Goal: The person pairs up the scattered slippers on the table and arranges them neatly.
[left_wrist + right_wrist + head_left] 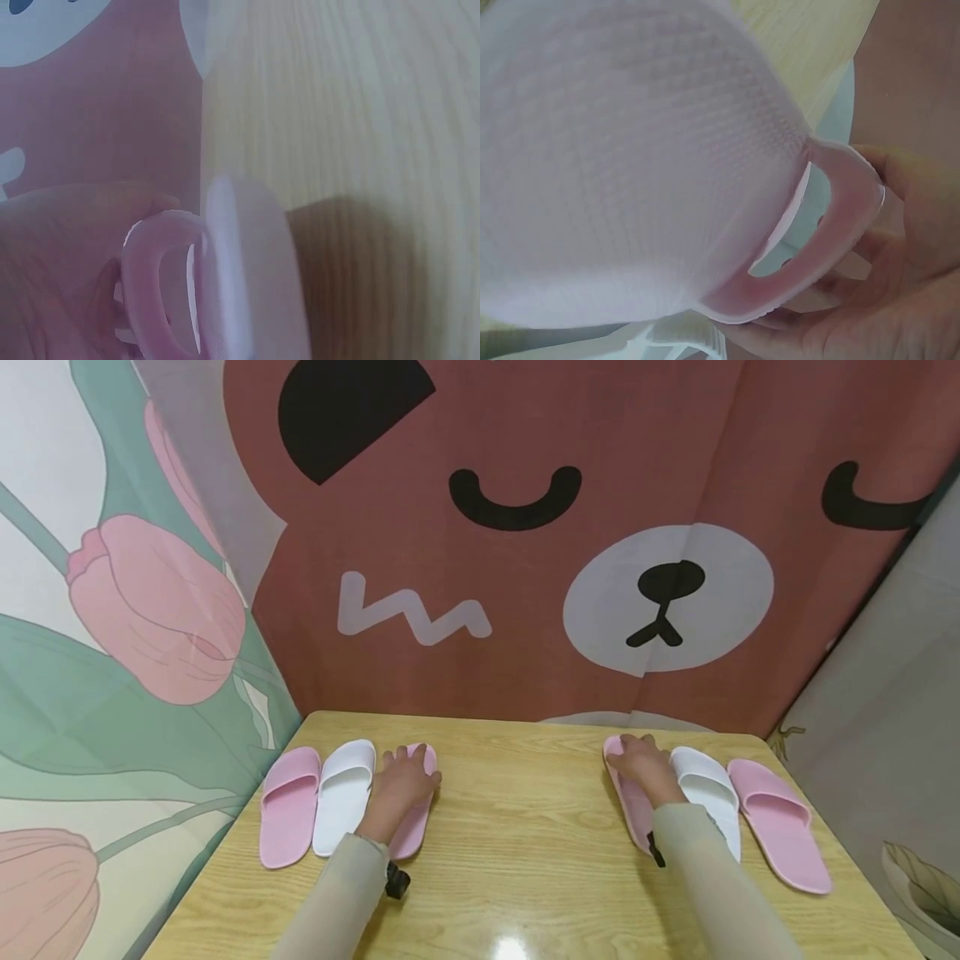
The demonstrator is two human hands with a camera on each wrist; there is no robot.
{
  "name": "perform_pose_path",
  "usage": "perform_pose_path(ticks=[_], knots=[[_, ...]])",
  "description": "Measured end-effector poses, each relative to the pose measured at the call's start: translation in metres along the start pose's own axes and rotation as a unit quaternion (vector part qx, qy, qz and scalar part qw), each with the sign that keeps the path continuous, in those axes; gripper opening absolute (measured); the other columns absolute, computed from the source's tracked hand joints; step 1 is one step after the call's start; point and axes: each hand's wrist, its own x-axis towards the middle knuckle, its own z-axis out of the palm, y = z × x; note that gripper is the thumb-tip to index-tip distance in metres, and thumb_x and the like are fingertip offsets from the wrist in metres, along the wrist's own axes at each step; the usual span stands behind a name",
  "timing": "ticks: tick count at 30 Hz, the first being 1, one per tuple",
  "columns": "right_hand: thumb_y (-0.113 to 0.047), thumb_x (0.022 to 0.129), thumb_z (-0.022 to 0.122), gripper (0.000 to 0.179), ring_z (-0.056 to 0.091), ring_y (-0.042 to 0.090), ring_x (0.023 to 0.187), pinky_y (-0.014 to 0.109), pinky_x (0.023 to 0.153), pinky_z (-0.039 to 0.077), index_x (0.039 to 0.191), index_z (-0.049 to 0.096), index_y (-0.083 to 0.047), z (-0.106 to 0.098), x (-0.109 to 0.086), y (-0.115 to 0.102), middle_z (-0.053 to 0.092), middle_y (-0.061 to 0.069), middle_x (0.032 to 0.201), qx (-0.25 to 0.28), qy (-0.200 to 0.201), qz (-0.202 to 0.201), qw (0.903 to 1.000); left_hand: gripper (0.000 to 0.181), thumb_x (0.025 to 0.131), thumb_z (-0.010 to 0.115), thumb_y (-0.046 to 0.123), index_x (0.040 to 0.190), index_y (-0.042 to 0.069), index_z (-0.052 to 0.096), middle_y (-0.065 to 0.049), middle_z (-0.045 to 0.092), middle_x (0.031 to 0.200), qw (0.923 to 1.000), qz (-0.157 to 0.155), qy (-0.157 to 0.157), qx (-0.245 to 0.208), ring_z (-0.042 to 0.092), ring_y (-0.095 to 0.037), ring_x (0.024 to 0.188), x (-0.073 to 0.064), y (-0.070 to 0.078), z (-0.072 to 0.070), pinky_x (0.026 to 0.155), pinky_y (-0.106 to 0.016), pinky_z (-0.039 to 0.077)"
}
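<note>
On a wooden counter (517,827), pink to the left and pink to the right

At the left side of the counter, the person's left hand (402,785) holds the inner left slipper (412,831), a pink one, its grip closed on the strap (142,292); the left wrist view hides most of the fingers. Just beside it lies the left white slipper (345,797), then the outer left slipper (291,806), also pink.

At the right side, the right hand (647,766) holds the inner right slipper (633,810), pink too. Its grip is narrow, with fingers curled about the strap in the right wrist view. The right white slipper (708,785) lies next to it, and the outer right slipper (783,831), pink, is farthest right.

Whether either held slipper rests flat on the counter cannot be told. Bare wood separates the two rows. Behind the counter hangs a reddish-brown cloth (525,681) printed with a bear's face; a tulip-printed cloth (157,610) covers the left side.
</note>
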Motion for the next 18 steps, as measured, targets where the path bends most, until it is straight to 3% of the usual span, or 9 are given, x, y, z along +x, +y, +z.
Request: perform_pose_path(ticks=[6, 12, 18], knots=[[-0.038, 0.1, 0.047, 0.068, 0.032, 0.06, 0.132, 0.074, 0.106, 0.023, 0.151, 0.038, 0.007, -0.001, -0.003, -0.005, 0.035, 0.039, 0.148, -0.009, 0.01, -0.011, 0.9999, 0.072, 0.095, 0.059, 0.049, 0.156, 0.015, 0.04, -0.022, 0.042, 0.151, 0.9999, -0.004, 0.001, -0.013, 0.033, -0.046, 0.139, 0.004, 0.004, 0.0, 0.095, -0.067, 0.044], [-0.042, 0.1, 0.046, 0.073, 0.024, 0.071, 0.131, 0.078, 0.106, 0.021, 0.155, 0.032, 0.003, -0.001, -0.003, -0.012, 0.024, 0.041, 0.152, 0.017, 0.003, 0.006, 0.9998, 0.072, 0.093, 0.061, 0.048, 0.154, 0.014, 0.042, -0.024, 0.041, 0.151, 0.9997, 0.001, 0.008, -0.025, 0.033, -0.047, 0.139, 0.005, 0.012, -0.002, 0.097, -0.069, 0.043], [-0.044, 0.1, 0.049, 0.074, 0.022, 0.071, 0.133, 0.078, 0.103, 0.028, 0.156, 0.031, 0.0, 0.0, 0.0, -0.021, 0.02, 0.039, 0.155, 0.022, 0.006, 0.013, 0.9997, 0.071, 0.094, 0.062, 0.046, 0.154, 0.013, 0.042, -0.025, 0.04, 0.151, 0.9993, 0.007, 0.011, -0.036, 0.032, -0.048, 0.139, 0.006, 0.02, -0.005, 0.098, -0.069, 0.042]])
